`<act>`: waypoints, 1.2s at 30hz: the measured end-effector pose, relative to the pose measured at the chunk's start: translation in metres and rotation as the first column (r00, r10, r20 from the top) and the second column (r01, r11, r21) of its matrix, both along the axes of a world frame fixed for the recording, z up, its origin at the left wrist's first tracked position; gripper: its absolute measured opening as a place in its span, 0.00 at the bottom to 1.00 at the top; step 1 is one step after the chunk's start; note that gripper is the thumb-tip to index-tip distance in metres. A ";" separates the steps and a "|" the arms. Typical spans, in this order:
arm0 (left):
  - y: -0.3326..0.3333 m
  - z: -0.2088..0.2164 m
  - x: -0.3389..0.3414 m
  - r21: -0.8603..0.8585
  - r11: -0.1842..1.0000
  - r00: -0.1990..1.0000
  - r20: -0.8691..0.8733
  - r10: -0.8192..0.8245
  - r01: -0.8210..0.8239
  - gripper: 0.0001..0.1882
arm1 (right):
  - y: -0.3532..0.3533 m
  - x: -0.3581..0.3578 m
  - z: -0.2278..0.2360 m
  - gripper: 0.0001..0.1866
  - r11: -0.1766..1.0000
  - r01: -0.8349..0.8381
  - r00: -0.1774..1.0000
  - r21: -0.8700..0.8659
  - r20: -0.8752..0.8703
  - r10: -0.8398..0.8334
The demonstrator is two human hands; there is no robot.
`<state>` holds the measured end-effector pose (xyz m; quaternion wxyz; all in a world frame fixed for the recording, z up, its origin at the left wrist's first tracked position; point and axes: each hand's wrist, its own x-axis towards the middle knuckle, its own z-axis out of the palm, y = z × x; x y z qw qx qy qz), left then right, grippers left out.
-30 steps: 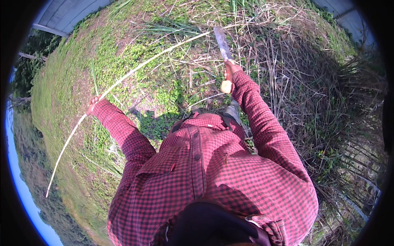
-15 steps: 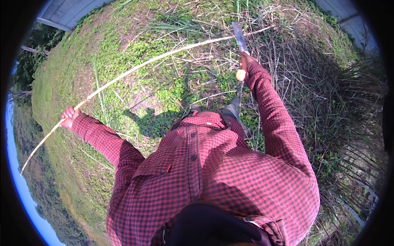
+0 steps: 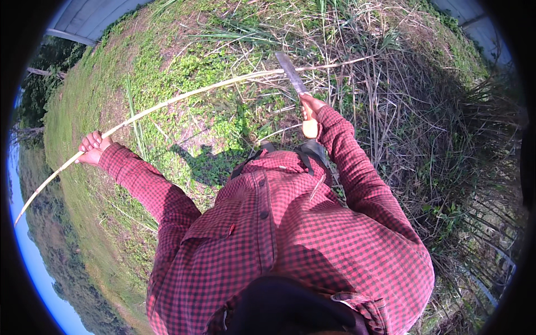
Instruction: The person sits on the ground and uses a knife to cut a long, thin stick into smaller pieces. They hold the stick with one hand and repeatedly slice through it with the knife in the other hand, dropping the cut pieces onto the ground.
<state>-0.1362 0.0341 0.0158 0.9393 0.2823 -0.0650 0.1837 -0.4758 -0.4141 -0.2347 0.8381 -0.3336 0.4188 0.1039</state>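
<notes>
A long, thin, pale stick (image 3: 187, 96) runs from the far left across to the upper right, bowed in the picture. My left hand (image 3: 94, 147) is closed around it near its left end. My right hand (image 3: 310, 106) grips the orange-yellow handle of a machete (image 3: 291, 73). The machete's flat grey blade points up and to the left, and it crosses over the stick right of the middle. Whether the edge touches the stick or only passes above it, I cannot tell. The stick's right tip lies over dry stalks.
Low green plants (image 3: 223, 120) cover the ground ahead. Dry cut stalks (image 3: 385, 100) lie thick on the right, with taller grass (image 3: 486, 128) beyond in shadow. Pale wall panels (image 3: 100, 22) stand at the upper left and upper right.
The machete has moved left along the stick and toward me, its blade now tilted more to the left. The stick's right end has dropped lower in view; my left hand rose slightly.
</notes>
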 end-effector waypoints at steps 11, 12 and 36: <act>-0.107 -0.025 0.004 0.037 0.994 0.995 -0.005 -0.100 0.100 0.33 | 0.108 0.032 0.138 0.17 0.963 -0.259 0.902 -0.072 0.338 0.268; -0.112 -0.018 0.003 0.017 0.993 0.993 0.025 -0.119 0.118 0.33 | 0.104 0.031 0.141 0.17 0.966 -0.233 0.919 -0.111 0.301 0.256; 0.003 0.022 0.016 -0.093 0.989 0.986 0.128 -0.102 0.115 0.31 | -0.025 -0.018 -0.007 0.14 0.912 0.394 0.919 -0.110 0.015 -0.395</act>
